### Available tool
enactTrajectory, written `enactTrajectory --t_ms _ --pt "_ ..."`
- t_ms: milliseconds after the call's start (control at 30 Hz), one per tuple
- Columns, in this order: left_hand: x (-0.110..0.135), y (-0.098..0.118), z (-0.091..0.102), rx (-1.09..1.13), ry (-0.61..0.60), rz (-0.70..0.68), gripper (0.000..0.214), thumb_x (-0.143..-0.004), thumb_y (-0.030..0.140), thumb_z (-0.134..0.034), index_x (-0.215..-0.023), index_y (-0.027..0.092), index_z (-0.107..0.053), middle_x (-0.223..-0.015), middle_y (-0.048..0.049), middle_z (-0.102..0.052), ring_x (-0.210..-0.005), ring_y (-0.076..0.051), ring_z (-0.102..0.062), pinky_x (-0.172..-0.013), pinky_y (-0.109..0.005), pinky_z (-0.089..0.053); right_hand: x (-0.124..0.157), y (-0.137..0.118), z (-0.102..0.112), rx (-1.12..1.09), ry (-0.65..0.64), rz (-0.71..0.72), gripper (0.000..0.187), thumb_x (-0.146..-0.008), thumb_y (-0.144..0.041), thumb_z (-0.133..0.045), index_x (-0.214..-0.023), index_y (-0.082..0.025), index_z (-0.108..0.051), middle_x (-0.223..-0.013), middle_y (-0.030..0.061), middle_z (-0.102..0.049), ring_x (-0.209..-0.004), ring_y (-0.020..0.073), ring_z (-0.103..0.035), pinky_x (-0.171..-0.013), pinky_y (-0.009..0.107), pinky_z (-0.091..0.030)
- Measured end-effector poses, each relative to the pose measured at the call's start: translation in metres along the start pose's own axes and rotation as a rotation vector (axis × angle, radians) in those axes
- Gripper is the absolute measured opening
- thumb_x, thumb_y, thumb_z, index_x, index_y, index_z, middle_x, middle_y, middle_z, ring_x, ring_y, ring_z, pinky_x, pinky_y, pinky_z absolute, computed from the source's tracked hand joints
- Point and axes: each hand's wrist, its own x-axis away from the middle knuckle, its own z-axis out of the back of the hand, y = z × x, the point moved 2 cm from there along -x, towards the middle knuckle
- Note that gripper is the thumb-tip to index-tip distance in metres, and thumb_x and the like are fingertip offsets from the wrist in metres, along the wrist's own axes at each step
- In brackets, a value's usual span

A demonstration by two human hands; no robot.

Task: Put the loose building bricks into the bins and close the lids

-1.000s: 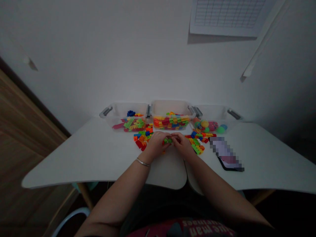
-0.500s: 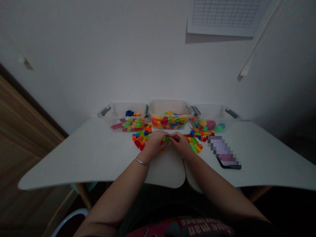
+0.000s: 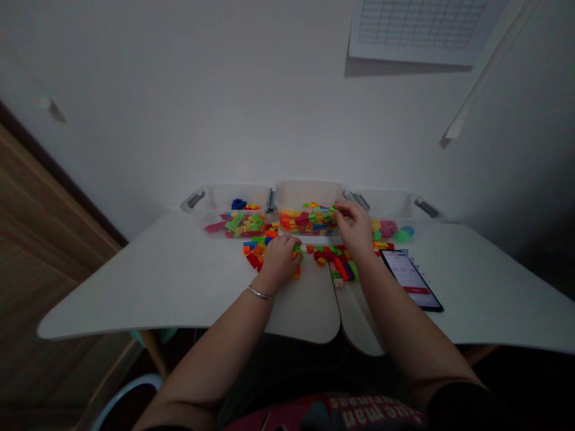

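My right hand [image 3: 357, 230] is raised at the right front of the middle clear plastic box [image 3: 309, 190], thumb and fingers pinched at its rim. A small green building block [image 3: 333, 208] shows at those fingertips. Lower down, my left hand [image 3: 281, 258] rests over the pile of loose building blocks [image 3: 254, 260], its fingers curled inward. What lies inside its grip is hidden. More loose blocks [image 3: 344, 268] in red, orange, blue and green lie on the table between and under my arms. Through the middle box's wall, many coloured blocks are visible.
A left clear box [image 3: 211, 194] holds blocks, and a right clear box [image 3: 390, 200] holds coloured balls. A phone [image 3: 415, 284] lies on the white table [image 3: 157, 281] to the right. Behind stands a wall [image 3: 224, 108]. A seam divides the table in front of me.
My hands have parted. The right one moved up and right to the middle box with a green block, while the left stayed nearly in place. Blocks formerly hidden behind the hands now show.
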Motion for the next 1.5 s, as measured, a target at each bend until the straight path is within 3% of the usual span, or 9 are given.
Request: enactTrajectory --t_ms 133,267,467,667,867,1100,1233,1300,1500 --pt "0.001 -0.002 -0.001 -0.022 -0.02 0.007 0.022 -0.082 0.024 -0.06 -0.103 0.02 -0.062 -0.107 -0.0085 -0.065 -0.104 -0.026 -0.057 -0.092 -0.042 -0.046 -0.024 0.007 -0.01 0.117 -0.119 0.007 0.02 -0.085 -0.022 -0.049 -0.089 -0.018 -0.068 -0.103 0.0089 -0.07 -0.1 0.0203 -0.061 -0.092 0.036 -0.046" --pt "0.002 -0.002 -0.002 -0.068 -0.053 0.005 0.024 -0.082 0.026 -0.061 -0.105 0.019 -0.062 -0.106 -0.0091 -0.066 -0.103 -0.027 -0.057 -0.091 -0.041 -0.045 -0.026 0.008 -0.023 0.36 -0.316 0.033 0.025 -0.088 -0.027 -0.047 -0.082 -0.02 -0.07 -0.09 0.0084 -0.073 -0.089 0.0226 -0.064 -0.087 0.037 -0.045" --pt "0.004 0.0 -0.003 -0.127 -0.093 -0.003 0.026 -0.083 0.029 -0.061 -0.106 0.018 -0.064 -0.104 -0.0102 -0.067 -0.102 -0.028 -0.057 -0.088 -0.043 -0.044 -0.018 0.001 -0.027 0.566 -0.338 0.088 0.034 -0.092 -0.032 -0.041 -0.073 -0.018 -0.066 -0.083 0.0134 -0.071 -0.084 0.0269 -0.062 -0.09 0.044 -0.041" --pt "0.003 -0.002 -0.004 -0.11 -0.079 -0.038 0.022 -0.084 0.028 -0.061 -0.101 0.018 -0.066 -0.103 -0.01 -0.067 -0.1 -0.026 -0.056 -0.087 -0.042 -0.045 -0.015 0.006 -0.028 0.488 -0.306 0.113 0.033 -0.092 -0.033 -0.038 -0.084 -0.019 -0.068 -0.087 0.0114 -0.073 -0.09 0.0267 -0.063 -0.105 0.051 -0.03" --pt "0.003 -0.003 -0.004 -0.105 -0.076 -0.038 0.02 -0.083 0.028 -0.062 -0.1 0.02 -0.067 -0.102 -0.0087 -0.066 -0.099 -0.026 -0.056 -0.088 -0.041 -0.045 -0.01 0.014 -0.023 0.327 -0.275 0.161 0.027 -0.09 -0.031 -0.044 -0.102 -0.021 -0.066 -0.112 0.0085 -0.071 -0.108 0.0248 -0.061 -0.112 0.052 -0.024" --pt "0.003 -0.001 -0.001 -0.109 -0.11 -0.047 0.022 -0.084 0.027 -0.06 -0.102 0.021 -0.07 -0.103 -0.0082 -0.067 -0.099 -0.027 -0.056 -0.087 -0.042 -0.046 0.001 0.01 -0.01 0.207 -0.231 0.171 0.034 -0.084 -0.028 -0.049 -0.116 -0.019 -0.059 -0.127 0.0122 -0.062 -0.125 0.0276 -0.051 -0.111 0.054 -0.028" --pt "0.002 0.002 -0.001 -0.122 -0.116 -0.062 0.022 -0.084 0.027 -0.059 -0.103 0.02 -0.069 -0.102 -0.008 -0.068 -0.097 -0.026 -0.058 -0.087 -0.041 -0.046 0.023 -0.009 -0.006 0.182 -0.169 0.188 0.028 -0.083 -0.025 -0.051 -0.109 -0.022 -0.061 -0.125 0.0107 -0.062 -0.124 0.0266 -0.049 -0.107 0.049 -0.034" --pt "0.002 0.002 -0.002 -0.133 -0.092 -0.052 0.023 -0.085 0.026 -0.058 -0.105 0.02 -0.068 -0.101 -0.0083 -0.069 -0.097 -0.025 -0.059 -0.086 -0.039 -0.046 0.036 -0.018 -0.01 0.171 -0.215 0.193 0.022 -0.083 -0.021 -0.052 -0.101 -0.023 -0.064 -0.116 0.009 -0.065 -0.115 0.0254 -0.054 -0.103 0.047 -0.038" --pt "0.001 -0.002 -0.007 -0.137 -0.062 -0.021 0.023 -0.087 0.015 -0.049 -0.102 0.017 -0.068 -0.099 -0.0082 -0.069 -0.097 -0.023 -0.059 -0.088 -0.037 -0.046 0.07 -0.022 -0.03 0.257 -0.516 0.157 0.019 -0.081 -0.015 -0.057 -0.094 -0.021 -0.068 -0.099 0.0076 -0.069 -0.099 0.0252 -0.056 -0.091 0.04 -0.045"
